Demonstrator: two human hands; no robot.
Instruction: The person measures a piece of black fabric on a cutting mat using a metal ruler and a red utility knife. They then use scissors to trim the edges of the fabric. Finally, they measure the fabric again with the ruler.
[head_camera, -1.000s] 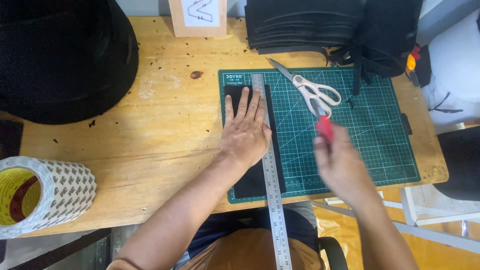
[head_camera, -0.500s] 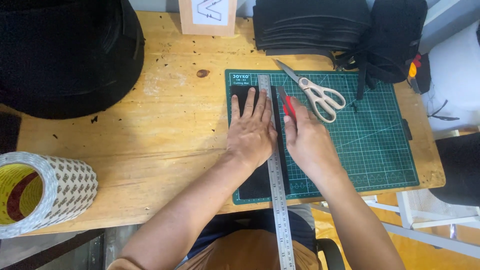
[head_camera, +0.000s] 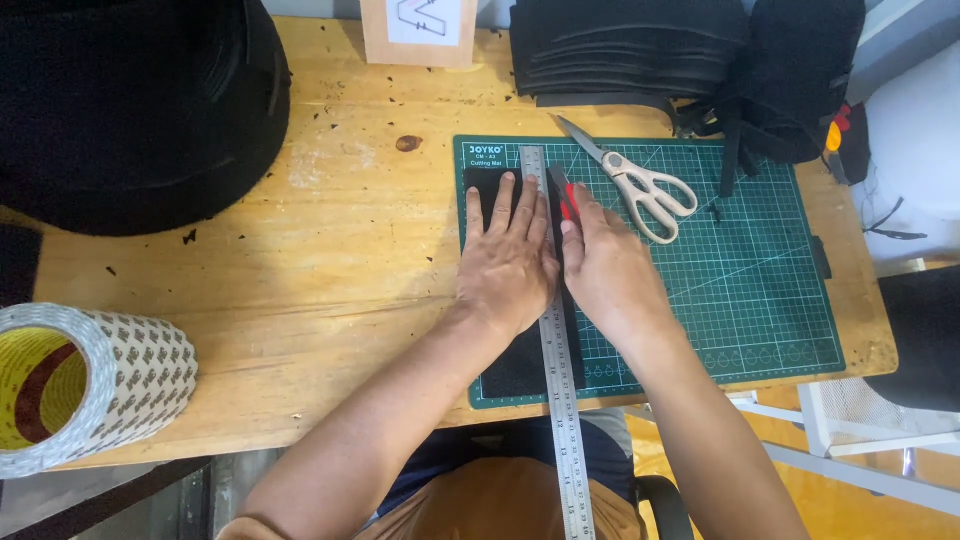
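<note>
Flat on the mat, cutting along a straight edge.

Left hand (head_camera: 510, 262) spread open, pressing a steel ruler (head_camera: 557, 380) onto a black sheet (head_camera: 520, 365) at the cutting mat's (head_camera: 760, 290) nine o'clock side. Right hand (head_camera: 612, 270) clenched around a red-handled knife (head_camera: 567, 198), blade tight against the ruler's three o'clock edge. Scissors (head_camera: 640, 182) lying free toward one o'clock, close by. Bare green mat toward three o'clock; tape roll (head_camera: 95, 385) well apart at eight o'clock, overhanging the table (head_camera: 300, 270) edge.
</note>
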